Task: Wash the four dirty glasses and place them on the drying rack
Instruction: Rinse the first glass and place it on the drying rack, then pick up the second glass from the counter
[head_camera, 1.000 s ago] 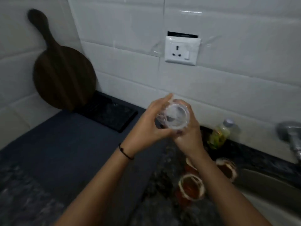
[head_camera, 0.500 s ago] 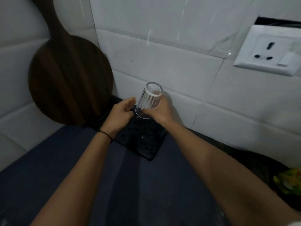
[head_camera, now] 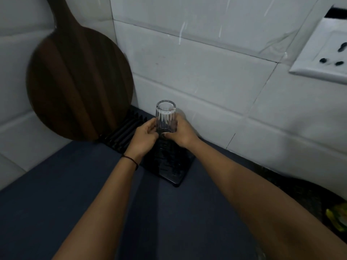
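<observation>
A clear ribbed glass [head_camera: 166, 117] stands upside down, base up, on the black drying rack [head_camera: 169, 166] by the tiled wall. My left hand [head_camera: 145, 136] touches its lower left side with curled fingers. Around its lower right side my right hand [head_camera: 181, 131] curls its fingers and thumb. The glass looks upright, its mouth down at the rack's ridged surface. The other glasses are out of view.
A round dark wooden board [head_camera: 78, 81] leans against the wall left of the rack. A dark blue mat [head_camera: 93, 203] covers the counter in front. A white wall socket [head_camera: 323, 55] is at upper right. Something green and yellow [head_camera: 338, 218] shows at the right edge.
I carried the glass from near the sink to the rack and turned it mouth down. It was tilted half a second ago; now it stands upright on the rack, both hands lower on it.
</observation>
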